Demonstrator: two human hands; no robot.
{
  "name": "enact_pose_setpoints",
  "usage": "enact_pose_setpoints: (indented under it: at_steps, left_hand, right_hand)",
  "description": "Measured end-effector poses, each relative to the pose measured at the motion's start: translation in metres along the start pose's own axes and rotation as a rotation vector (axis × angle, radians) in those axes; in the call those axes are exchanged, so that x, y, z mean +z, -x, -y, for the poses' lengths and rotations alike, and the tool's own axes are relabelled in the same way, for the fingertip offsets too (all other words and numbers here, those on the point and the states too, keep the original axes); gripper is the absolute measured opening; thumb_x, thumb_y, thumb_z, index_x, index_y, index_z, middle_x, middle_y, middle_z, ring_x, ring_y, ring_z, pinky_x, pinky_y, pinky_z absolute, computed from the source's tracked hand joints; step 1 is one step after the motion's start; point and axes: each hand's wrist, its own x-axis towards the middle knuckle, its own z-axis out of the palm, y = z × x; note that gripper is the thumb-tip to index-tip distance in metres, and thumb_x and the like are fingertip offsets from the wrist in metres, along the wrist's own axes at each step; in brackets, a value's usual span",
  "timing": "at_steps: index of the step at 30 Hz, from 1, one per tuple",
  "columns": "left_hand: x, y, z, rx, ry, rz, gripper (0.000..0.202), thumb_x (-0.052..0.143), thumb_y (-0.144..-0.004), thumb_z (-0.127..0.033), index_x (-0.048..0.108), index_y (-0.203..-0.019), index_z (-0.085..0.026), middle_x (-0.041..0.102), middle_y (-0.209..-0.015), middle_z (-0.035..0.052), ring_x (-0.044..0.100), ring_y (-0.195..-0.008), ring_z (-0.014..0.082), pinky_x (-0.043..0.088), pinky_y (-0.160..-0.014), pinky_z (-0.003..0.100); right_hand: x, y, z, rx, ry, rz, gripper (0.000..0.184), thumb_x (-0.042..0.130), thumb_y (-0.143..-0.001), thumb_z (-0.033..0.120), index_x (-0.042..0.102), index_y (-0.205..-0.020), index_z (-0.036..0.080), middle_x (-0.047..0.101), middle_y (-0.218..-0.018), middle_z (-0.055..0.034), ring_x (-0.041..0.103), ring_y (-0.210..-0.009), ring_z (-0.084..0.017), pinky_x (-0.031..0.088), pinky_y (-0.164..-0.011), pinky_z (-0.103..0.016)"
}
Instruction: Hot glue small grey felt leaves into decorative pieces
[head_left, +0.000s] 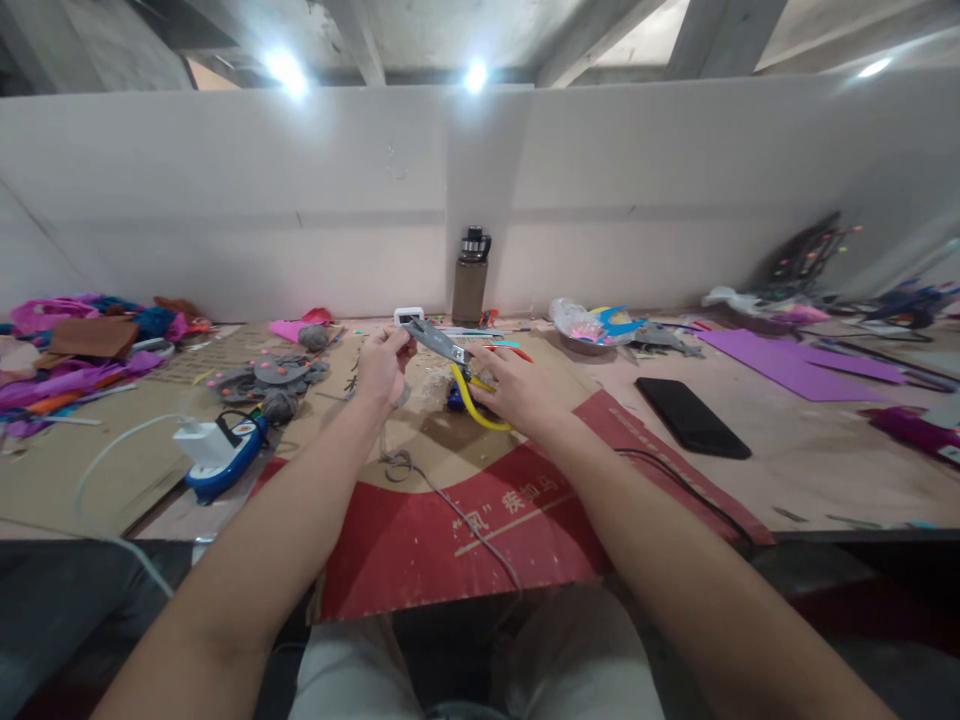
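My right hand (506, 385) is closed on a pair of scissors (474, 408) with yellow handles, its grey blades pointing left and a little upward. My left hand (386, 365) is pinched close to the blade tips. From its fingers a strand of grey yarn (397, 462) hangs down, loops on the cardboard and trails toward the front edge. The pinched part is small and partly hidden. Under both hands lies a red and tan cardboard sheet (420, 530). Behind the scissors, a small dark blue thing (454, 398) and crumpled clear plastic (433, 385) are partly covered.
A bottle (470, 285) stands by the white partition. To the right lie a black phone (691, 416), a bowl (589, 343) and purple sheets (795, 365). On the left are a blue power strip (225, 478), grey pieces with pins (266, 378) and colourful scraps (82, 350).
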Motion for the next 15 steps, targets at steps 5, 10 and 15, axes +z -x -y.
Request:
enact_pose_setpoints:
  at_steps: [5, 10, 15]
  left_hand:
    - [0.0022, 0.0019, -0.0045, -0.048, 0.070, -0.027, 0.015, 0.064, -0.067, -0.008, 0.054, -0.057, -0.015, 0.058, -0.055, -0.0015, 0.055, -0.053, 0.0070, 0.049, -0.060, 0.020]
    - [-0.0013, -0.0001, -0.0032, -0.126, 0.141, -0.067, 0.014, 0.065, -0.067, -0.005, 0.056, -0.062, -0.015, 0.061, -0.057, -0.0010, 0.058, -0.054, 0.0072, 0.052, -0.063, 0.021]
    - [-0.0030, -0.0027, -0.0034, -0.206, 0.151, -0.128, 0.014, 0.062, -0.070, -0.002, 0.058, -0.075, -0.015, 0.062, -0.059, -0.0006, 0.061, -0.054, 0.0083, 0.053, -0.060, 0.020]
  right_hand:
    - [-0.0007, -0.0007, -0.0025, -0.006, 0.001, -0.007, 0.053, 0.060, -0.084, 0.036, 0.048, -0.135, 0.026, 0.061, -0.100, -0.0070, 0.056, -0.079, -0.018, 0.042, -0.068, -0.028]
    - [-0.0043, -0.0007, -0.0028, -0.029, 0.062, -0.024, 0.053, 0.060, -0.085, 0.035, 0.048, -0.136, 0.025, 0.061, -0.099, -0.0078, 0.057, -0.085, -0.020, 0.041, -0.070, -0.028]
    - [-0.0082, -0.0002, -0.0019, -0.033, 0.137, -0.025, 0.050, 0.056, -0.088, 0.036, 0.049, -0.136, 0.025, 0.062, -0.102, -0.0093, 0.057, -0.087, -0.021, 0.040, -0.070, -0.028]
